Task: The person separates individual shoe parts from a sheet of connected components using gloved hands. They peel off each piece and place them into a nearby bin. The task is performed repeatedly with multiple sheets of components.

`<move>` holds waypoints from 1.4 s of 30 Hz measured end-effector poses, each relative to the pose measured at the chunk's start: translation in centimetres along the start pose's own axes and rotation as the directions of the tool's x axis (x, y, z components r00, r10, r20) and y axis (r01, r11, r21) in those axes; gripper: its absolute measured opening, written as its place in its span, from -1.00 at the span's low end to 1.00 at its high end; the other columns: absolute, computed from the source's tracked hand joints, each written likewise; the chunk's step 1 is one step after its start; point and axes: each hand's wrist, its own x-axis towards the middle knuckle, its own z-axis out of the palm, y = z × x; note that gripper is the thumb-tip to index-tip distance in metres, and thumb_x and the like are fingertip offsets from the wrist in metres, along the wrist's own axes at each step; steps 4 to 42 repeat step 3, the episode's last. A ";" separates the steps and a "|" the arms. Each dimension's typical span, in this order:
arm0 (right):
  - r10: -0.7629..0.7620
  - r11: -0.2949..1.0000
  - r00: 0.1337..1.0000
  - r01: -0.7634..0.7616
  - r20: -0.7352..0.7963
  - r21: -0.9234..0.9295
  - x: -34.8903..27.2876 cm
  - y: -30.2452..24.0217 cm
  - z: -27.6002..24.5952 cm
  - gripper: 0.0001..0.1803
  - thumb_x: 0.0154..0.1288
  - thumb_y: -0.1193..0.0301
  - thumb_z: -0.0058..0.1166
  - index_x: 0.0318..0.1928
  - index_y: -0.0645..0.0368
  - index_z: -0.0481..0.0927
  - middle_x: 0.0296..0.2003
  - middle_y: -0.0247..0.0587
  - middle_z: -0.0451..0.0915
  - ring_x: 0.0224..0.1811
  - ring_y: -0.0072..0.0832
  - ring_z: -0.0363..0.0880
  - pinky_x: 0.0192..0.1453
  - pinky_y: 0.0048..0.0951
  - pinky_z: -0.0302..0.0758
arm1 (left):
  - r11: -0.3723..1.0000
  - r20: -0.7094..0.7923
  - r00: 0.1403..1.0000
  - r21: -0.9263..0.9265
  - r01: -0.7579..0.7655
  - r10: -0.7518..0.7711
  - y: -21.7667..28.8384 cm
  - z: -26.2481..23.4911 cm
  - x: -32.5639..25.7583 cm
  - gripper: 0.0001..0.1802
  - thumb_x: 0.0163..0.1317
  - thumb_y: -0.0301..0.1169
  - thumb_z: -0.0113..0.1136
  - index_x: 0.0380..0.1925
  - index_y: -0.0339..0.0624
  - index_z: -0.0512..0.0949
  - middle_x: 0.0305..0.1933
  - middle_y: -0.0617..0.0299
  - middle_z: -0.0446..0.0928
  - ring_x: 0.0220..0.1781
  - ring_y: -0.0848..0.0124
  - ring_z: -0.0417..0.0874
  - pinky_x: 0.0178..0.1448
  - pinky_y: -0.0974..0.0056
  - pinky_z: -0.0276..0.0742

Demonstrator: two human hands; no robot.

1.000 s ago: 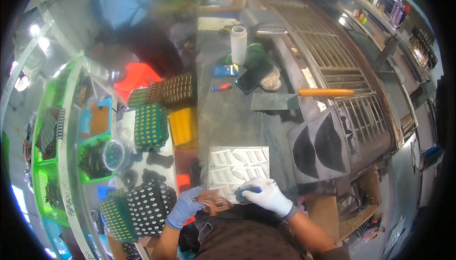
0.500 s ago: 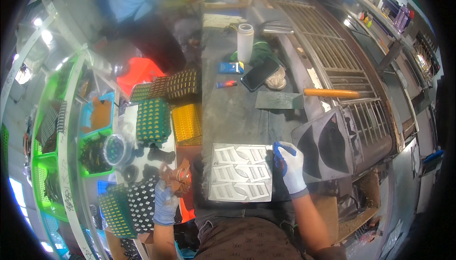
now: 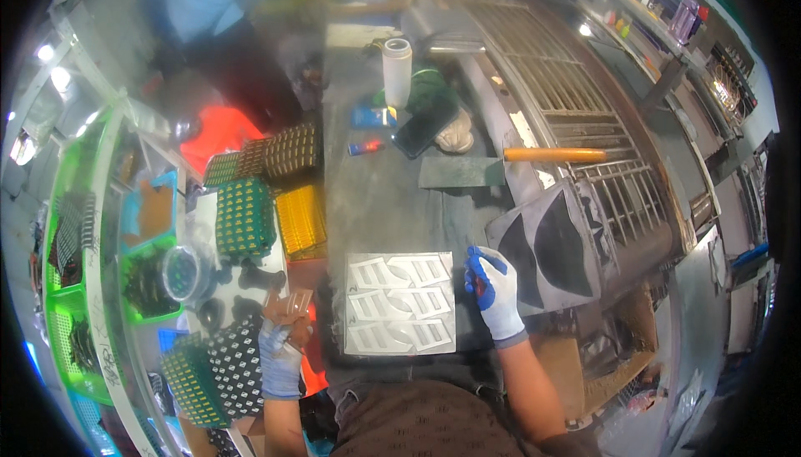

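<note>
A white-and-blue work glove covers my right hand, which hovers by the right edge of a flat metal plate. Its fingers are closed around something small and dark red, mostly hidden. On the plate lie several raised white cut-out shapes in rows. Left of the workbench, my left hand, also gloved, grips a bunch of thin brown pieces. Beside it are a stack of black sheets with white marks and green sheets with yellow marks.
Farther up the workbench are a wide-bladed scraper with an orange handle, a phone, a white bottle and a blue packet. Yellow sheets and a green basket stand left. A person is beyond.
The whole view has shifted, so the bench things appear farther left. In my left hand the brown pieces have turned and look more spread out. My right hand stays closed beside the plate.
</note>
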 end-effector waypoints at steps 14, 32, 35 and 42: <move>-0.020 0.999 1.000 0.020 0.009 -0.030 0.4 0.9 -1.0 -0.63 0.51 0.37 0.22 0.15 0.39 0.59 -0.20 -0.15 0.69 -0.34 -0.50 0.64 -0.26 -0.49 0.59 | 0.998 0.021 0.999 0.039 -0.048 0.047 -1.0 -0.8 0.0 -0.25 0.34 -0.48 0.23 0.54 -0.06 0.29 0.25 0.06 0.57 0.09 0.25 0.70 0.04 0.10 0.74; -0.020 0.999 1.000 0.020 0.009 -0.030 0.4 0.9 -1.0 -0.63 0.51 0.37 0.22 0.15 0.39 0.59 -0.20 -0.15 0.69 -0.34 -0.50 0.64 -0.26 -0.49 0.59 | 0.998 0.021 0.999 0.039 -0.048 0.047 -1.0 -0.8 0.0 -0.25 0.34 -0.48 0.23 0.54 -0.06 0.29 0.25 0.06 0.57 0.09 0.25 0.70 0.04 0.10 0.74; -0.020 0.999 1.000 0.020 0.009 -0.030 0.4 0.9 -1.0 -0.63 0.51 0.37 0.22 0.15 0.39 0.59 -0.20 -0.15 0.69 -0.34 -0.50 0.64 -0.26 -0.49 0.59 | 0.998 0.021 0.999 0.039 -0.048 0.047 -1.0 -0.8 0.0 -0.25 0.34 -0.48 0.23 0.54 -0.06 0.29 0.25 0.06 0.57 0.09 0.25 0.70 0.04 0.10 0.74; -0.020 0.999 1.000 0.020 0.009 -0.030 0.4 0.9 -1.0 -0.63 0.51 0.37 0.22 0.15 0.39 0.59 -0.20 -0.15 0.69 -0.34 -0.50 0.64 -0.26 -0.49 0.59 | 0.998 0.021 0.999 0.039 -0.048 0.047 -1.0 -0.8 0.0 -0.25 0.34 -0.48 0.23 0.54 -0.06 0.29 0.25 0.06 0.57 0.09 0.25 0.70 0.04 0.10 0.74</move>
